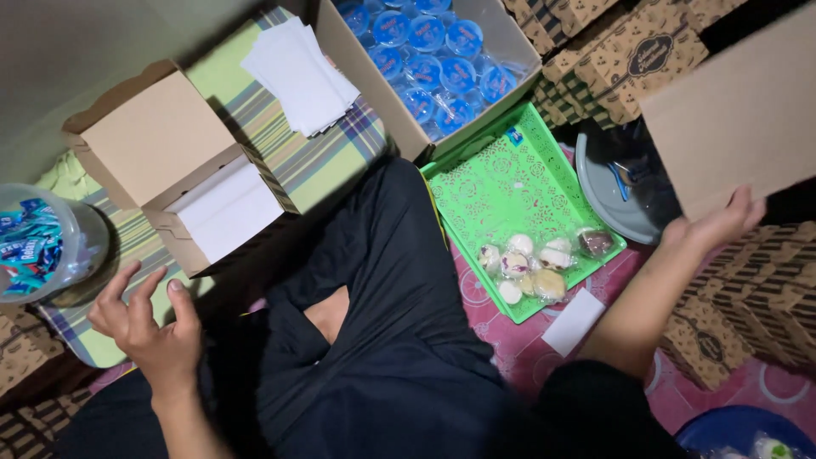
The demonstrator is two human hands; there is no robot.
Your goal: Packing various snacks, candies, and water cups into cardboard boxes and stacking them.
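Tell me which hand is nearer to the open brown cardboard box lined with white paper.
Left. The left hand hovers just below the open brown cardboard box; the right hand is far across, touching a flat cardboard sheet.

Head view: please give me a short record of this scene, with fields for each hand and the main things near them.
left hand: open, fingers spread, empty, near the open box
right hand: touching the lower edge of a cardboard flap
open box: lined with white paper
green tray: holds wrapped snacks at its near end
carton: full of blue-lidded cups
paper stack: on striped cloth
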